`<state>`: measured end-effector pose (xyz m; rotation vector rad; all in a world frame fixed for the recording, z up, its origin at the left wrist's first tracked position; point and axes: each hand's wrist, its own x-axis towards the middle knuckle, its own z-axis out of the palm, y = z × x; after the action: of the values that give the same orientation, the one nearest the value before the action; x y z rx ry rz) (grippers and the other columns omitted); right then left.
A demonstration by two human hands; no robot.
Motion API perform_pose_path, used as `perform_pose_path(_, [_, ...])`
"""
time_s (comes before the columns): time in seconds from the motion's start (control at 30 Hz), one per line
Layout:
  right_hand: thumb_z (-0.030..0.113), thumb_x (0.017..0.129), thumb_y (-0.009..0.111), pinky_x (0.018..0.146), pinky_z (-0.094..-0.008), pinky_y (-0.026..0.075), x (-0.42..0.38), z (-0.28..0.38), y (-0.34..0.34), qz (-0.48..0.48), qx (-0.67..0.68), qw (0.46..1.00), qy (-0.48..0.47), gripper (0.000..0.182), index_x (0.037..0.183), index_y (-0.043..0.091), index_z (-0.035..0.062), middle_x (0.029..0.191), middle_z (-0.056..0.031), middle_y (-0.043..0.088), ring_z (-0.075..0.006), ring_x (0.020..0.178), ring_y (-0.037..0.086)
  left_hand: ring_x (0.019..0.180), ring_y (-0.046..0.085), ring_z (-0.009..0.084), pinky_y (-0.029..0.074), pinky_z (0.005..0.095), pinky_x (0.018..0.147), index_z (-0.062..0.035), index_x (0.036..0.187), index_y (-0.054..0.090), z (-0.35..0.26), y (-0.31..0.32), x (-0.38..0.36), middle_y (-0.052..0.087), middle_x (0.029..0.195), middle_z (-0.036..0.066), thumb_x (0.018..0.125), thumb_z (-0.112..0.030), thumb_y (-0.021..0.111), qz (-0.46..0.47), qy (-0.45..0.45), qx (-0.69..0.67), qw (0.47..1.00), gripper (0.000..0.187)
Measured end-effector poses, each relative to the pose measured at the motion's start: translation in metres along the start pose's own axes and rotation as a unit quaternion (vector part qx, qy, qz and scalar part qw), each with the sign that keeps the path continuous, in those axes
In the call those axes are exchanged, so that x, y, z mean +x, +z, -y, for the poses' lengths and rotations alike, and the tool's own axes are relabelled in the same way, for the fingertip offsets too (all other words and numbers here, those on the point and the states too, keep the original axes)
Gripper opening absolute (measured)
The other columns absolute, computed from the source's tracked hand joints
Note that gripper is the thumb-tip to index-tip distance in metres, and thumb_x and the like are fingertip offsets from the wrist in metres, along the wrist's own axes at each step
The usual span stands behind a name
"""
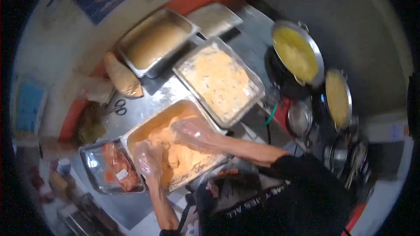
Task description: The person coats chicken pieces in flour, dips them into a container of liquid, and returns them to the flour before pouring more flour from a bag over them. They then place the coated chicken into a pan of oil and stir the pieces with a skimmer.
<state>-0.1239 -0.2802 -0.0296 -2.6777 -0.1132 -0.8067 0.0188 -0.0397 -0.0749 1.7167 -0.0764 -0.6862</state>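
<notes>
Both hands wear clear plastic gloves and are inside a metal tray point(125, 142) of orange-tinted flour point(189, 161). My left hand point(148, 159) is at the tray's left side, against the flour, its fingers blurred. Near the tray's upper middle, my right hand point(190, 134) rests on or in the flour, its fingertips smeared. What either hand holds, if anything, cannot be made out. To the left, a smaller metal tray point(94, 170) holds a plastic bag of red meat point(120, 166).
A flour-dusted tray point(221, 81) stands behind, beside a deep metal pan point(157, 39). Scissors point(119, 107) and a filled bag point(122, 76) lie at left. Two pans, one of yellow oil point(295, 54) and one of frying food point(337, 98), sit at right near a strainer point(299, 118).
</notes>
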Motion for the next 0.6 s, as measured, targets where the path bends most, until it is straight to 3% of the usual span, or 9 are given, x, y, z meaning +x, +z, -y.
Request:
perform_pose_path(0.07, [0.026,0.094,0.061,0.088,-0.0455,0.054,0.003,0.006,0.015,0.041,0.073,0.992,0.098,0.054,0.143,0.045,0.0103,0.118,-0.0196,0.064,-0.0340,0.101,0.064,0.088,0.061,0.0225,0.052,0.0374,0.077,0.0014,0.115,0.059,0.029,-0.011,0.041,0.063,0.101,0.008,0.100,-0.034,0.052,-0.073,0.294,0.381,0.873,0.039])
perform_pose_path(0.13, [0.026,0.094,0.062,0.095,-0.0471,0.051,-0.019,-0.006,0.014,0.113,0.166,0.966,0.162,0.056,0.144,0.044,0.0105,0.122,-0.0204,0.064,-0.0368,0.108,0.062,0.087,0.063,0.0228,0.053,0.0369,0.076,0.0014,0.113,0.061,0.005,0.034,0.019,0.065,0.100,0.008,0.097,-0.037,0.057,-0.094,0.292,0.241,0.921,0.042])
perform_pose_path(0.2, [0.025,0.092,0.064,0.093,-0.0454,0.052,-0.024,-0.023,0.026,-0.070,0.085,0.988,0.104,0.050,0.139,0.052,0.0105,0.123,-0.0214,0.064,-0.0352,0.110,0.063,0.086,0.064,0.0232,0.053,0.0364,0.076,0.0013,0.111,0.062,-0.046,0.040,0.009,0.066,0.100,0.009,0.093,-0.041,0.062,-0.103,0.291,0.119,0.944,0.045])
perform_pose_path(0.27, [0.028,0.087,0.072,0.089,-0.0431,0.054,0.001,-0.029,-0.064,0.002,0.214,0.929,0.302,0.050,0.133,0.058,0.0107,0.116,-0.0185,0.068,-0.0310,0.101,0.067,0.096,0.064,0.0249,0.052,0.0358,0.084,0.0017,0.109,0.063,-0.082,0.059,0.002,0.066,0.107,0.015,0.083,-0.037,0.076,-0.111,0.317,0.462,0.821,0.048])
perform_pose_path(0.33, [0.031,0.081,0.079,0.084,-0.0385,0.056,0.012,-0.056,-0.154,0.060,0.215,0.844,0.488,0.052,0.127,0.062,0.0112,0.109,-0.0140,0.071,-0.0256,0.089,0.069,0.101,0.064,0.0265,0.052,0.0360,0.087,0.0031,0.111,0.063,-0.111,0.075,-0.006,0.065,0.112,0.018,0.080,-0.028,0.078,-0.099,0.326,0.446,0.828,0.047])
perform_pose_path(0.47, [0.034,0.079,0.074,0.076,-0.0373,0.056,-0.077,-0.157,-0.248,-0.095,-0.053,0.884,0.454,0.029,0.098,0.073,0.0116,0.093,-0.0087,0.072,-0.0218,0.084,0.069,0.118,0.059,0.0302,0.050,0.0383,0.098,0.0070,0.117,0.060,-0.144,0.132,-0.028,0.056,0.133,0.025,0.079,-0.006,0.079,-0.102,0.325,0.344,0.875,0.045])
perform_pose_path(0.5, [0.037,0.080,0.071,0.080,-0.0401,0.055,-0.152,-0.241,-0.241,-0.298,0.230,0.749,0.546,0.030,0.096,0.073,0.0122,0.096,-0.0099,0.072,-0.0255,0.088,0.069,0.118,0.058,0.0304,0.050,0.0387,0.099,0.0055,0.123,0.056,-0.163,0.147,-0.042,0.054,0.136,0.024,0.082,-0.004,0.075,-0.069,0.323,0.308,0.892,0.047])
perform_pose_path(0.53, [0.040,0.079,0.069,0.080,-0.0422,0.055,-0.135,-0.235,-0.306,-0.097,-0.097,0.851,0.507,0.033,0.098,0.073,0.0129,0.095,-0.0139,0.071,-0.0297,0.089,0.068,0.118,0.058,0.0306,0.050,0.0391,0.099,0.0040,0.129,0.052,-0.174,0.165,-0.050,0.051,0.138,0.024,0.085,-0.003,0.071,-0.035,0.318,0.273,0.907,0.049])
perform_pose_path(0.6, [0.035,0.079,0.068,0.084,-0.0457,0.053,-0.173,-0.301,-0.350,-0.073,-0.219,0.838,0.494,0.033,0.103,0.073,0.0125,0.103,-0.0163,0.070,-0.0330,0.092,0.067,0.117,0.058,0.0321,0.051,0.0386,0.099,-0.0007,0.140,0.043,-0.138,0.189,-0.008,0.050,0.138,0.023,0.085,0.005,0.067,-0.004,0.350,0.252,0.902,0.060])
